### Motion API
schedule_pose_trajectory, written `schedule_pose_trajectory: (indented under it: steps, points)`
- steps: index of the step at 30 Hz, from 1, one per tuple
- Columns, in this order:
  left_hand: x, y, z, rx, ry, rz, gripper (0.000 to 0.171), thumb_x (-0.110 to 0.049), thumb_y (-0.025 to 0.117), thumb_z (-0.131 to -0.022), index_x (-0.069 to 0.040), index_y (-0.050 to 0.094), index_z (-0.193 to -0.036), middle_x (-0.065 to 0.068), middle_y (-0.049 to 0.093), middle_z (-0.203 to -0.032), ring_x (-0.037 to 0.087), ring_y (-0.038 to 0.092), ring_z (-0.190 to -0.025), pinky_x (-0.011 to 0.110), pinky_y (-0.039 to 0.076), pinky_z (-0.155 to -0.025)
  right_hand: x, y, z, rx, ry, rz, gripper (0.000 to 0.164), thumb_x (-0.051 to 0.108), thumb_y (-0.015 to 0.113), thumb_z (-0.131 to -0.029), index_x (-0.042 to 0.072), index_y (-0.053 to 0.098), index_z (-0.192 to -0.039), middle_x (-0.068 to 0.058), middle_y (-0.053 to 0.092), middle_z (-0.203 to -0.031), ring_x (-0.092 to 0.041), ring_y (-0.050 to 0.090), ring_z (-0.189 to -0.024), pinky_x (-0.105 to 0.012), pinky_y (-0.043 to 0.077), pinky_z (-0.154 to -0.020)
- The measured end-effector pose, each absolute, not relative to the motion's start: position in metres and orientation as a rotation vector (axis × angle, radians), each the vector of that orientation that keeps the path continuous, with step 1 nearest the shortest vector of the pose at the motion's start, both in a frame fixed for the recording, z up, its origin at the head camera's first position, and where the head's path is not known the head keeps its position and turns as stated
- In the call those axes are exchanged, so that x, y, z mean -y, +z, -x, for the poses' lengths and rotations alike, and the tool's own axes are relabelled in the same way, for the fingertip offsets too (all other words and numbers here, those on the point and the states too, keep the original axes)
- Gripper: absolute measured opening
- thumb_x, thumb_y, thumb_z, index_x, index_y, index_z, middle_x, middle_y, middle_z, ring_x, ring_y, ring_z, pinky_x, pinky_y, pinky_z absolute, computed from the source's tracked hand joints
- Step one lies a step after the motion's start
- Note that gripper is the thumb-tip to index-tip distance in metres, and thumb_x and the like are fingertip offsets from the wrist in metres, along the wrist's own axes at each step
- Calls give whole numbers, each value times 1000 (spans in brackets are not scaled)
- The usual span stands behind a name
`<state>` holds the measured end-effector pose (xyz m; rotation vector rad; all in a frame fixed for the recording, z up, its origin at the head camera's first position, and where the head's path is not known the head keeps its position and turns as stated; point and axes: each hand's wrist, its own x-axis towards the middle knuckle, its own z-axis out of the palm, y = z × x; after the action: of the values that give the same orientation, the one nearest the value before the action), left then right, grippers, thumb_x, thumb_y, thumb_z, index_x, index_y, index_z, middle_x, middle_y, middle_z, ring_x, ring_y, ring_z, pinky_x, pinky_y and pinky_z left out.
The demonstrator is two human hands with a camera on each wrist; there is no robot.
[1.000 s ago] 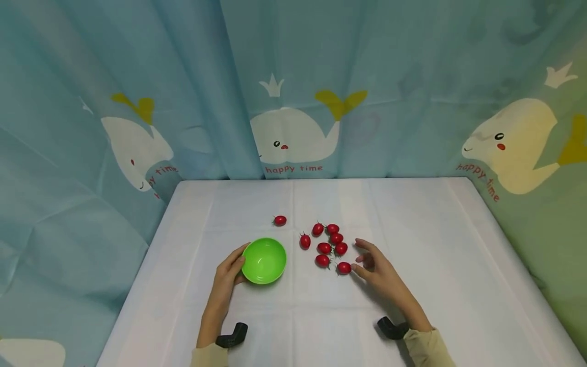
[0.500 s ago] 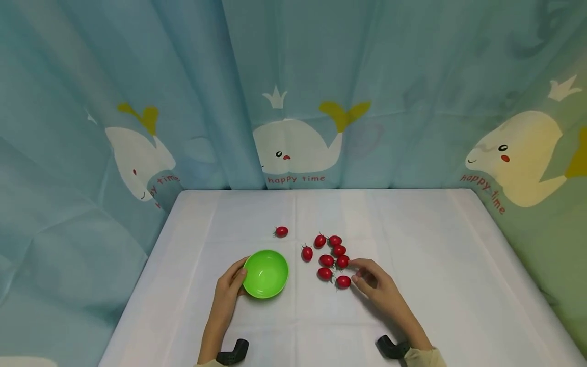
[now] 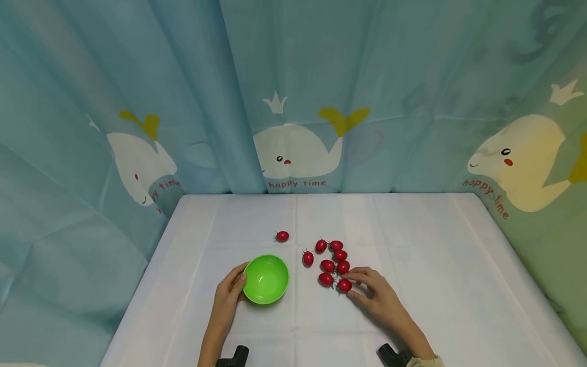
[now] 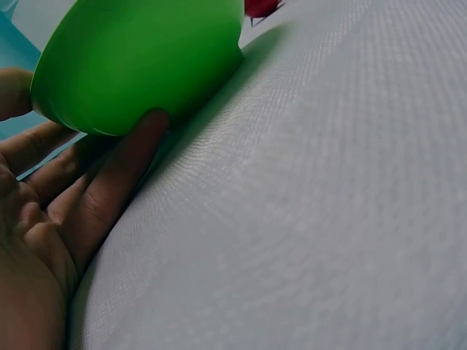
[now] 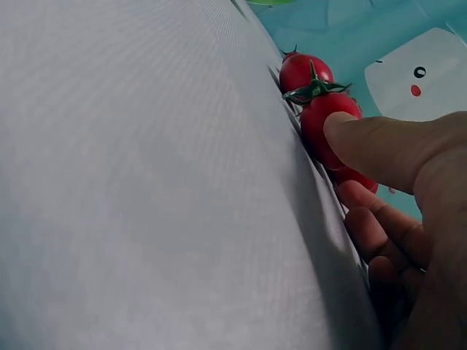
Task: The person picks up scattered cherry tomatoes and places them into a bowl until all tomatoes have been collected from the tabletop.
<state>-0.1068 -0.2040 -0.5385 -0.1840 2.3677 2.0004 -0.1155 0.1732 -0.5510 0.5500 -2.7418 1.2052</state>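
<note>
My left hand (image 3: 227, 296) holds the left side of a bright green bowl (image 3: 266, 280), thumb at its rim and fingers along its outer wall. The bowl stands on the white cloth, and its inside shows no contents. My right hand (image 3: 377, 294) has its thumb and a fingertip on either side of the nearest cherry tomato (image 3: 344, 286), pinching it. In the right wrist view the thumb lies against this red tomato (image 5: 321, 131) with its green stem end. Several more cherry tomatoes (image 3: 327, 265) lie in a loose cluster just beyond.
A single cherry tomato (image 3: 282, 236) lies apart, behind the bowl. The white-covered table (image 3: 412, 239) ends at a blue-green curtain (image 3: 390, 102) printed with whales, which hangs behind it and at both sides. Black wrist mounts (image 3: 234, 357) sit on both wrists.
My right hand has come in from the right, and its fingers have closed around the nearest tomato. The left hand stays at the bowl. The head view has tilted slightly upward.
</note>
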Motion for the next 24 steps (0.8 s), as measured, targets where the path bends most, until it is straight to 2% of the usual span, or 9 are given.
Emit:
schedule_pose_trajectory:
  steps: [8, 12, 17, 22, 24]
  points:
    - [204, -538, 104, -2374, 2015, 181, 39, -35, 50, -103, -15, 56, -137, 13, 64, -133, 8, 68, -101, 26, 59, -75, -172, -553, 114, 2730, 1145, -615, 44, 23, 82, -80, 35, 68, -120, 15, 61, -123, -10, 55, -114, -37, 50, -92]
    - [204, -537, 105, -2376, 1989, 174, 39, -36, 50, -103, -17, 55, -137, 11, 63, -134, 7, 67, -102, 26, 59, -76, -171, -553, 113, 2729, 1134, -587, 42, 22, 83, -79, 34, 69, -116, 14, 62, -121, -10, 55, -112, -37, 50, -89]
    - [206, -537, 108, -2381, 1981, 193, 39, -41, 51, -102, -22, 57, -135, 6, 64, -131, 9, 67, -101, 27, 59, -75, -169, -553, 116, 2705, 1140, -567, 39, 23, 82, -80, 31, 69, -116, 14, 64, -120, -9, 56, -110, -31, 48, -90]
    - [206, -539, 108, -2348, 2021, 171, 38, -35, 50, -103, -18, 55, -136, 10, 63, -133, 9, 68, -101, 27, 59, -76, -169, -552, 120, 2648, 1222, -589, 41, 15, 81, -80, 23, 68, -118, 12, 69, -114, -7, 60, -106, -15, 43, -94]
    - [205, -540, 109, -2346, 2025, 157, 39, -36, 50, -103, -16, 55, -137, 11, 63, -133, 9, 68, -101, 28, 59, -76, -169, -551, 120, 2661, 1279, -570, 42, 14, 80, -82, 24, 67, -120, 13, 69, -113, -4, 60, -107, -10, 43, -95]
